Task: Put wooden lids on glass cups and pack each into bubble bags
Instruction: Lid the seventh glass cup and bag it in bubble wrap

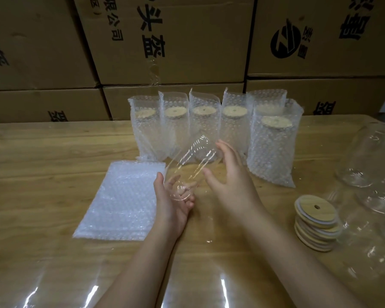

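Roughly six cups packed, a seventh in hand with no lid yet

Bagged cups [203, 130] with lids stand at the back of the counter [53, 152]. The left hand [173, 203] grips the base of a tilted glass cup [191, 165], and the right hand [231, 181] is open beside it. The stack of wooden lids [316, 225], flat bubble bags [120, 203] and bare glasses [373, 192] wait.

Looks like a warehouse packing station. Walled in at the back by stacked cardboard cartons [198, 41] printed with black Chinese characters and a round logo. Set out for batch work on a wooden table [42, 156]: bagged cups [205, 127] ranked toward the far edge, flat bubble bags [122, 201] piled left of centre, wooden lids [316, 223] stacked beside bare glass cups [365, 170] at the right edge.
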Available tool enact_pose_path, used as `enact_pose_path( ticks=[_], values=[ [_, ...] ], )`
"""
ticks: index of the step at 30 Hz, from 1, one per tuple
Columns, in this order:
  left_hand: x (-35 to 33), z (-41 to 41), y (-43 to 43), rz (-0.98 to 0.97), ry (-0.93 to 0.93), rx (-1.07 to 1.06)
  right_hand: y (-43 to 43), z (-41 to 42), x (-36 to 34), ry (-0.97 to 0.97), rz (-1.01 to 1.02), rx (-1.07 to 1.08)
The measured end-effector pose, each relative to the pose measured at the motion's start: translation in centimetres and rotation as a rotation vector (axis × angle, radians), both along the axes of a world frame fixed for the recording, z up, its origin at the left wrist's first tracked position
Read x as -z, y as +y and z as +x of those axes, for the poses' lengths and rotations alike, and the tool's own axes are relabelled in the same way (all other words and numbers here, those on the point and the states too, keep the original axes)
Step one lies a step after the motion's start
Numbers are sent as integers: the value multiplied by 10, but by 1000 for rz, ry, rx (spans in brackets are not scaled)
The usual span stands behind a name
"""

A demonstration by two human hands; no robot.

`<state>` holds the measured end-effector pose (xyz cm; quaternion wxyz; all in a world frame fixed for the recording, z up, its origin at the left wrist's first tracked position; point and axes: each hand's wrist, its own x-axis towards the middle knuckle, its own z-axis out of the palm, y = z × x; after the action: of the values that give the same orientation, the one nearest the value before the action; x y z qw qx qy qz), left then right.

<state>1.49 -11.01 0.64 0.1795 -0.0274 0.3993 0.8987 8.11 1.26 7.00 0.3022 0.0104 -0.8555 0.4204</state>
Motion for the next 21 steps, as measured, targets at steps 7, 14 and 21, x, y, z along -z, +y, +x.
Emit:
enact_pose_path(
  ticks=[7,14,21],
  values=[
    [-3,5,5,-191,186,-160,-3,2,-3,-3,42,5],
    [1,8,7,-286,256,-96,15,6,-14,81,68,-72],
    [-2,6,-3,-242,192,69,22,11,-21,-80,-134,-249]
  ],
)
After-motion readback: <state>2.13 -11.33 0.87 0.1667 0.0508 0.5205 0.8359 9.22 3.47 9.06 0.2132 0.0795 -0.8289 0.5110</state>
